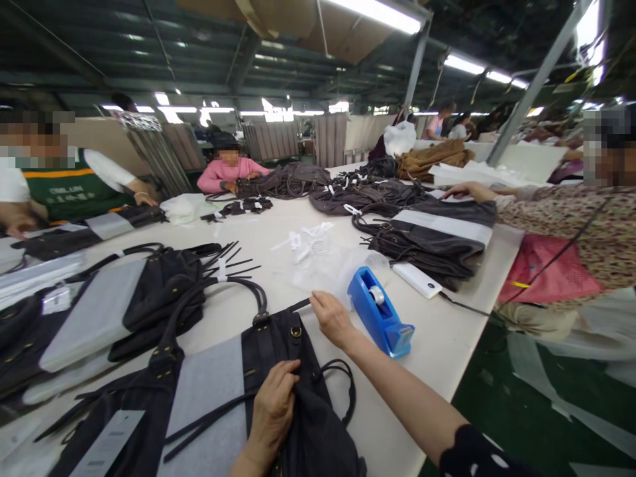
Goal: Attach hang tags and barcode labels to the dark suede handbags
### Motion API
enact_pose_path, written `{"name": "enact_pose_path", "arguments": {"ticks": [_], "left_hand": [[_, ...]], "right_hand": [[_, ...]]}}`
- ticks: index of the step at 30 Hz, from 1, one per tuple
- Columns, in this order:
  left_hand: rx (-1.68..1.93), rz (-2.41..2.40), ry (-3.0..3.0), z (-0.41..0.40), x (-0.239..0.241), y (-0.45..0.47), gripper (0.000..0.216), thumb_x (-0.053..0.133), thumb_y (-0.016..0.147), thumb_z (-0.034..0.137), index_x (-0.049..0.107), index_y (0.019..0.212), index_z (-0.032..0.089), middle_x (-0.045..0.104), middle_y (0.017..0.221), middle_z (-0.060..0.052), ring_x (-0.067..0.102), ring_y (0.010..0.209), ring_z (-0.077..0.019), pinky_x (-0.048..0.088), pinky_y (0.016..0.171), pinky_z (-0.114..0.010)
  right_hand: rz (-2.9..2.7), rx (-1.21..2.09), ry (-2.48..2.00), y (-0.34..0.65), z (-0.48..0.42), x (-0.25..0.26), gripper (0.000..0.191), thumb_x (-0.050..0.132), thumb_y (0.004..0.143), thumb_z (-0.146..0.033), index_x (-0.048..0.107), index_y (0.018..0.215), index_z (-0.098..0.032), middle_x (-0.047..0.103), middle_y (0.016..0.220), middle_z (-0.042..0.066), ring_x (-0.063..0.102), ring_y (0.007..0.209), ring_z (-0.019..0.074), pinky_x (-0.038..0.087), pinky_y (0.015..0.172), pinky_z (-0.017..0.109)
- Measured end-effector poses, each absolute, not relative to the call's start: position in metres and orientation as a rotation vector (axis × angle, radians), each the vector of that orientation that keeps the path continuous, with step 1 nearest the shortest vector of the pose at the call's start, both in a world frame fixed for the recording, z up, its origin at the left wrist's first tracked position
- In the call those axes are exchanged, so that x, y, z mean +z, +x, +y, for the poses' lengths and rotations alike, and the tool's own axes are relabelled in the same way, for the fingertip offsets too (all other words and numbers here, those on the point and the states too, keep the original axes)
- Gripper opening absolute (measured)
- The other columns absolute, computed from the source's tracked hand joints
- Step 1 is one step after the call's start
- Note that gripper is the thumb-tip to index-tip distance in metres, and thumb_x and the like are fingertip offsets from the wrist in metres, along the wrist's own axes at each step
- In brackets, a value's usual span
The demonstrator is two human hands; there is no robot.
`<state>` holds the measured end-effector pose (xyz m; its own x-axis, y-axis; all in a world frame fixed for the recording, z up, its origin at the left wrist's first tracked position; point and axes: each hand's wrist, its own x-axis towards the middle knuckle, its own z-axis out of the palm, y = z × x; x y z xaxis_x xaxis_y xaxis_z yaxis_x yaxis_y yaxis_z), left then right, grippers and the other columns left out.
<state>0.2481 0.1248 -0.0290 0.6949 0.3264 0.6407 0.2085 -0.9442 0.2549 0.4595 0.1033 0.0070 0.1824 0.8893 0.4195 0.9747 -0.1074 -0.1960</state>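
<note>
- A broad white table (444, 334) stretches ahead.
- A black fabric handbag with looped handles (318, 414) lies on its near side, a pale rectangular sheet (211, 377) across it.
- A blue plastic tape dispenser (378, 322) stands right of the handbag.
- Left hand (273, 407) rests on the handbag; its grip I cannot tell.
- Right hand (332, 321) pinches a thin black strap (299, 305), fingertips together.

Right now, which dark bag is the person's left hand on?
The front bag, bottom centre, with the left hand on it; the left-side bags and right-side bags lie apart from that hand.
</note>
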Motion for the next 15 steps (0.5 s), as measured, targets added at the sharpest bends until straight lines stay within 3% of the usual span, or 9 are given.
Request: {"name": "enact_pose_path", "arguments": {"ticks": [5,9,11,15], "left_hand": [[1.105,0.441,2.712,0.123,-0.032,0.249,0.028,0.034,0.075,-0.002,0.053,0.081,0.019,0.065,0.097,-0.004,0.059,0.097,-0.0157,0.055,0.081,-0.031],[1.128,0.452,2.706,0.123,-0.032,0.25,0.028,0.035,0.075,-0.002,0.053,0.082,0.018,0.065,0.097,-0.004,0.059,0.096,-0.0157,0.055,0.081,-0.031],[1.135,0.453,2.701,0.124,-0.034,0.25,0.028,0.035,0.075,-0.002,0.053,0.083,0.018,0.065,0.096,-0.004,0.058,0.096,-0.0157,0.055,0.081,-0.03],[1.123,0.44,2.696,0.126,-0.039,0.248,0.028,0.036,0.074,-0.003,0.053,0.083,0.018,0.064,0.099,-0.004,0.058,0.097,-0.0163,0.054,0.082,-0.031]], "right_hand": [[-1.557,-0.012,-2.558,0.479,0.151,0.021,0.026,0.042,0.089,-0.017,0.053,0.112,-0.011,0.054,0.118,0.017,0.048,0.111,0.0245,0.04,0.091,0.037],[-1.447,0.147,-2.719,0.49,0.173,0.006,0.043,0.062,0.079,-0.036,0.056,0.108,-0.005,0.058,0.107,0.023,0.055,0.102,0.0305,0.043,0.084,0.04],[-1.484,0.223,-2.73,0.494,0.18,0.0,0.044,0.065,0.076,-0.035,0.057,0.107,-0.006,0.061,0.105,0.022,0.057,0.101,0.0288,0.043,0.083,0.038],[-1.55,0.288,-2.725,0.5,0.187,0.0,0.023,0.057,0.083,-0.024,0.061,0.1,-0.01,0.065,0.099,0.015,0.061,0.094,0.0217,0.045,0.08,0.034]]}}
